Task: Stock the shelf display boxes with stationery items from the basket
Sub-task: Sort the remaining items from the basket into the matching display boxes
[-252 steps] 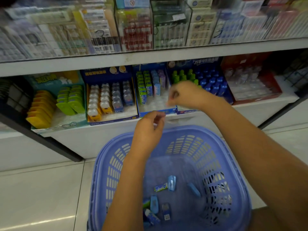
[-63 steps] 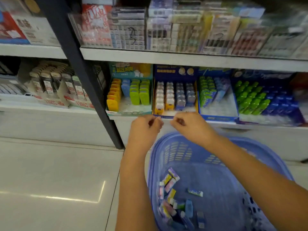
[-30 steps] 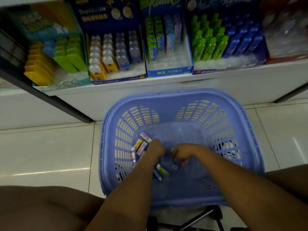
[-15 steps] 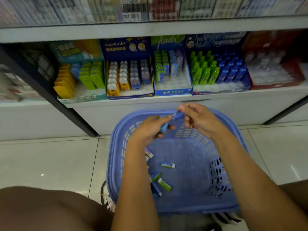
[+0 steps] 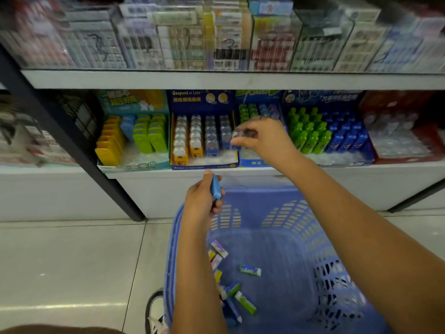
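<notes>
Right hand (image 5: pixel 265 141) is up at the right wall of the navy display box (image 5: pixel 204 165), thumb and fingertips pinching a small clear-capped item (image 5: pixel 242 136). It's blurred, so can't tell its long axis.

The item hangs just above the box's right-most column, w/ bare tray showing at that column's front end. Judging by that, the move needs a short drop down and slightly left into that gap, and the right hand is clearly the nearer one.

Left hand (image 5: pixel 201 206) sits below the box's front edge, above the near rim of the basket (image 5: pixel 260 191). Its fingers are curled round a blue item (image 5: pixel 215 188), long axis near upright w/ the tip pointing up toward the box. Prob next in line.

More stock, small wrapped erasers (image 5: pixel 250 271), lies on the basket floor, well below the box.

Around it:
- Left of the navy box: a teal box (image 5: pixel 134 165) w/ yellow and green pieces.
- Right of it: a blue-fronted box (image 5: pixel 255 162), partly hidden by the right wrist.
- Further right: green and blue bottles (image 5: pixel 313 136).
- Above it: the upper shelf (image 5: pixel 216 79), which limits headroom.

In the way: the items already standing in the column behind the gap, and the box's right wall. A crooked drop could knock them over.
</notes>
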A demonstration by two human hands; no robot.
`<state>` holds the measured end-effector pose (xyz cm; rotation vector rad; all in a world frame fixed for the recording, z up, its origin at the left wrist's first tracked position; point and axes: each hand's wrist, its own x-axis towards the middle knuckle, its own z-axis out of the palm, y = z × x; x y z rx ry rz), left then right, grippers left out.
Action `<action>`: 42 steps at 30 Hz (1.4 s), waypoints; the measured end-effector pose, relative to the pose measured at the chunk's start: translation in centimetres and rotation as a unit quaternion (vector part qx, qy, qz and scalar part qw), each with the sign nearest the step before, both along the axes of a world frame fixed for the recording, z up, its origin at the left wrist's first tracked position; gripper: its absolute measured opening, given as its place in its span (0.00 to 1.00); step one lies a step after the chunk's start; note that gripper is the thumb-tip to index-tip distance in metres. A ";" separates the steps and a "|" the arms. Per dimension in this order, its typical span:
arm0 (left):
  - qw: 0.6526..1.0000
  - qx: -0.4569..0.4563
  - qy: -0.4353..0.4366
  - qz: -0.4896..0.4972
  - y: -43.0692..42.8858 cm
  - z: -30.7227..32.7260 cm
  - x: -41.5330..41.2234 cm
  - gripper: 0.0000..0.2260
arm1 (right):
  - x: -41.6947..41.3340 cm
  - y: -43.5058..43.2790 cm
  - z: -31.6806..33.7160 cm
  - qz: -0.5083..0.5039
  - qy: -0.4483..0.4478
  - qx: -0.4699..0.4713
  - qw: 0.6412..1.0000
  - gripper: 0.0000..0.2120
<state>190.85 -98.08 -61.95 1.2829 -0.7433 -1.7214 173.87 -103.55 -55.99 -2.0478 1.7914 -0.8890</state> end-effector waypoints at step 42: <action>0.932 -0.258 -0.203 0.150 -2.7 4.2 12.8 0.10 | 16.9 -3.6 1.7 0.274 0.188 -0.176 0.927 0.16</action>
